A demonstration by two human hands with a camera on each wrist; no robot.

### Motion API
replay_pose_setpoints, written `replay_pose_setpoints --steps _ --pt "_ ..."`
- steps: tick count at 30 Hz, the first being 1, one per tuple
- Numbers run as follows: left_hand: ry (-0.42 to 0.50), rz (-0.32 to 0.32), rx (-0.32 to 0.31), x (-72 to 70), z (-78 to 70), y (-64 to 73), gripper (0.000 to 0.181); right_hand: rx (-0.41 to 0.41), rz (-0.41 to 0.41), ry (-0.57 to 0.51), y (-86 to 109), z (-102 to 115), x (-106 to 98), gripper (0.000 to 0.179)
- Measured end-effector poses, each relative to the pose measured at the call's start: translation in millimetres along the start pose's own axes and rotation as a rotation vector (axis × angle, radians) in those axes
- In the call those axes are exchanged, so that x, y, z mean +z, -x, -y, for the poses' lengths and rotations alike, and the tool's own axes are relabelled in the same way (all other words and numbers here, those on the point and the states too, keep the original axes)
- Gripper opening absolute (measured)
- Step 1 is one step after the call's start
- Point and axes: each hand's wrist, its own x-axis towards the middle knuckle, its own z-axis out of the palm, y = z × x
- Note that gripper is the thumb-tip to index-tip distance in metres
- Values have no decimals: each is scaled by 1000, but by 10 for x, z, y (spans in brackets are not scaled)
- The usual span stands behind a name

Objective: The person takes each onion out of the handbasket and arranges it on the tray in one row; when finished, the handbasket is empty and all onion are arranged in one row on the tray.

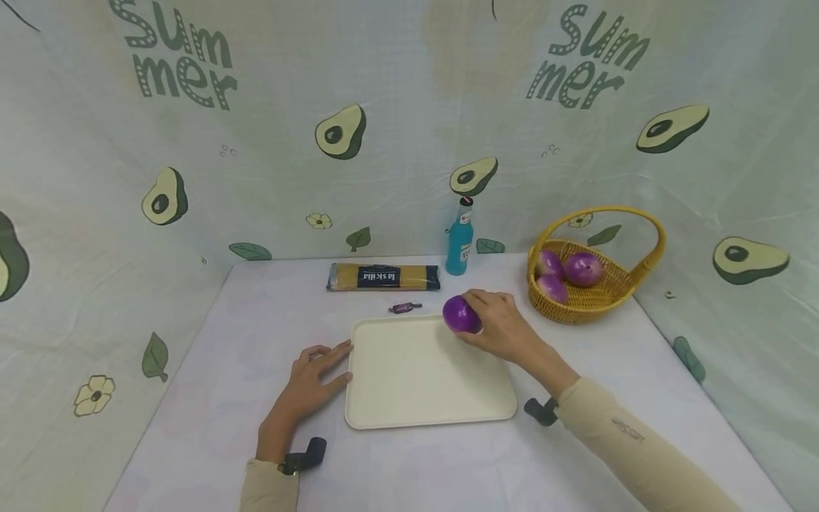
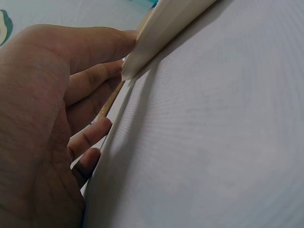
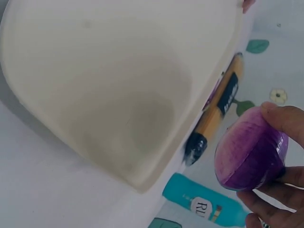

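Note:
My right hand (image 1: 502, 326) holds a purple onion (image 1: 461, 314) above the far right corner of a cream tray (image 1: 429, 377). In the right wrist view, thumb and fingers pinch the onion (image 3: 251, 149), whose pale pinkish side shows. At the tray's left edge rests my left hand (image 1: 311, 384), fingers spread and touching the rim. The left wrist view has the thumb of this hand (image 2: 42, 90) against the tray rim (image 2: 156, 35). A yellow wicker basket (image 1: 579, 311) at the far right contains several similar onions (image 1: 584, 269).
Behind the tray lie a small purple wrapped candy (image 1: 404, 308) and a pack of spaghetti (image 1: 416, 277). A blue bottle (image 1: 458, 245) stands upright at the table's back edge. Printed cloth (image 1: 397, 192) hangs behind and along both sides.

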Motion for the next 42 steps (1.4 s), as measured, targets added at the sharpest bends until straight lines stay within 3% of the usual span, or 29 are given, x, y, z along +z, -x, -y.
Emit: replay_pose_setpoints --steps 9,18,29,42 --pt "-4 4 -14 -73 34 24 60 -29 -26 -27 -100 119 57 73" --pt "1 -4 -5 25 83 2 61 -47 -30 -26 -117 143 99 72" --pt "-17 3 -13 17 43 -6 61 -48 -7 -37 -145 222 140 73" --pt "8 -31 43 17 80 -19 58 -101 0 -40 -212 332 253 72"
